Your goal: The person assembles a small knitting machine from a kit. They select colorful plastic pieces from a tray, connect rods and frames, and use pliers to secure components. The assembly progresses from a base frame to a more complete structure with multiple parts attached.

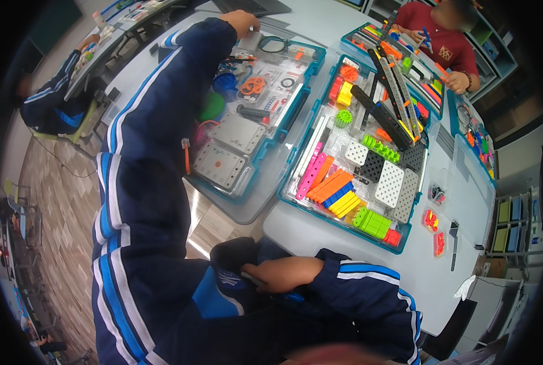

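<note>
My left arm stretches far forward, and my left hand is at the far end of the left teal-edged kit case; its fingers are too hidden to read. That case holds two grey box-shaped modules, orange cable and a dark grey cylinder. Close to my lap, my right hand is closed around a small greyish piece whose kind I cannot make out. Ahead of it lies the right kit case, filled with plastic building parts: yellow beams, green blocks, white perforated plates.
A built frame of black and grey beams rises over the right case. Small tubs of red and yellow pieces sit on the white table. Opposite, a person in a red shirt handles blue parts. Behind the left hand is a laptop.
</note>
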